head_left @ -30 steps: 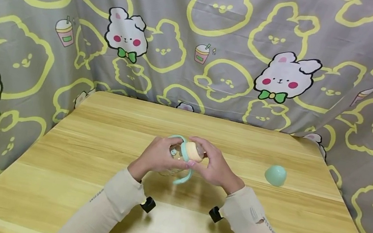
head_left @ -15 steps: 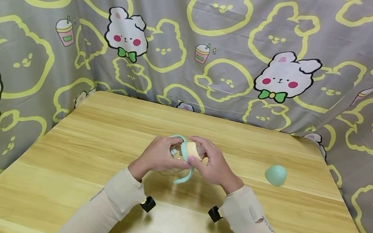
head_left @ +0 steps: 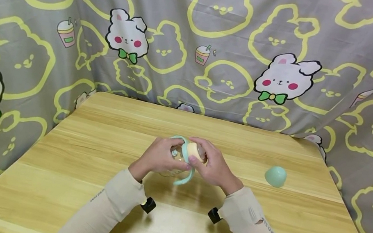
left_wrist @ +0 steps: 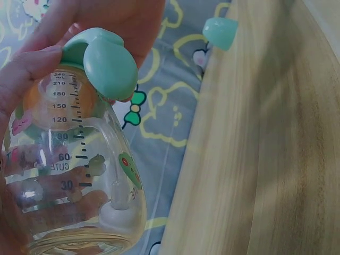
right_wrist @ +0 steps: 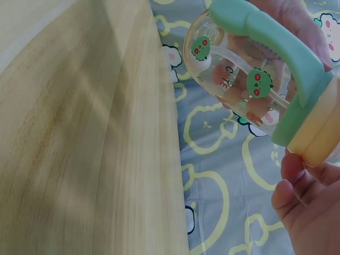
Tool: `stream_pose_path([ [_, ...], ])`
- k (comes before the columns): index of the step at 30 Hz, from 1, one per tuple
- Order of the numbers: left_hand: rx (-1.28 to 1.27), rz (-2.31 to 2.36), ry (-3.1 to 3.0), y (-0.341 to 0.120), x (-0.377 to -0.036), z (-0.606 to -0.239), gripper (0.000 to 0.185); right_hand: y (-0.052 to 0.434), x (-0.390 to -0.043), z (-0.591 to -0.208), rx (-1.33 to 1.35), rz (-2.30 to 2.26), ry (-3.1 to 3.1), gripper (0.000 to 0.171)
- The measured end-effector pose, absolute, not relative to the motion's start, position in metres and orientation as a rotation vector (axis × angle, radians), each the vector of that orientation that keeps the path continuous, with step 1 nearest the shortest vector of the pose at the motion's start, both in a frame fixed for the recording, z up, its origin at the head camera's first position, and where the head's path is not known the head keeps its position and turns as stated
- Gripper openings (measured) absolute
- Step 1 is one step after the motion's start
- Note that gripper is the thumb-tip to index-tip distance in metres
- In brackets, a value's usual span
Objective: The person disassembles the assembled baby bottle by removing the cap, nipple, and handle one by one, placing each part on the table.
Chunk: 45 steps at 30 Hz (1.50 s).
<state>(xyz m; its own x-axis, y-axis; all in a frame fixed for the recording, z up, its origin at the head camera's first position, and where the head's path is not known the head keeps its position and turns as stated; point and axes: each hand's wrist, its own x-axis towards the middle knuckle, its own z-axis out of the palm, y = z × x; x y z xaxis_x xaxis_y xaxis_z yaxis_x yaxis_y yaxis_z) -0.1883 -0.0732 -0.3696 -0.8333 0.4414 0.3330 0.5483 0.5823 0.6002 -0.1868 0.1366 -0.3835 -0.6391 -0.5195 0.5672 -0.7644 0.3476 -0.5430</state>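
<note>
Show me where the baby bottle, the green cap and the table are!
baby bottle (left_wrist: 79,175), left wrist view, on its clear body by the scale.
green cap (head_left: 275,176), head view, on its rounded top.
table (head_left: 89,157), head view, on bare wood.

One clear bottle with two green handles, one green cap right of it, two hands, one worktop.

Glossy clear plastic bottle, matt wood-grain table, printed cloth backdrop.

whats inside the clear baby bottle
Inside the baby bottle a thin straw ends in a round white weight; no liquid is visible. The left hand covers its far side.
</note>
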Motion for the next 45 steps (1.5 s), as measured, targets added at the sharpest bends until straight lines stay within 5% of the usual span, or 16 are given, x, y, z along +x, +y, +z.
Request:
stream_pose_path([
  [7,-0.826,-1.082,-2.675,-0.0738,-0.1881,-0.3705,0.043,0.1369,-0.1852,-0.3825,1.148,1.227,-2.350,0.046],
  [32,-0.787,-1.082,-2.707,-0.0725,-0.1867,-0.3695,0.048,0.1374,-0.1869,-0.3859,1.104,1.171,-2.373,0.056],
  [45,-0.802,-1.058,-2.717,-0.0726,-0.1880,-0.3687,0.046,0.1381,-0.1875,-0.3850,1.114,1.197,-2.358,0.045],
])
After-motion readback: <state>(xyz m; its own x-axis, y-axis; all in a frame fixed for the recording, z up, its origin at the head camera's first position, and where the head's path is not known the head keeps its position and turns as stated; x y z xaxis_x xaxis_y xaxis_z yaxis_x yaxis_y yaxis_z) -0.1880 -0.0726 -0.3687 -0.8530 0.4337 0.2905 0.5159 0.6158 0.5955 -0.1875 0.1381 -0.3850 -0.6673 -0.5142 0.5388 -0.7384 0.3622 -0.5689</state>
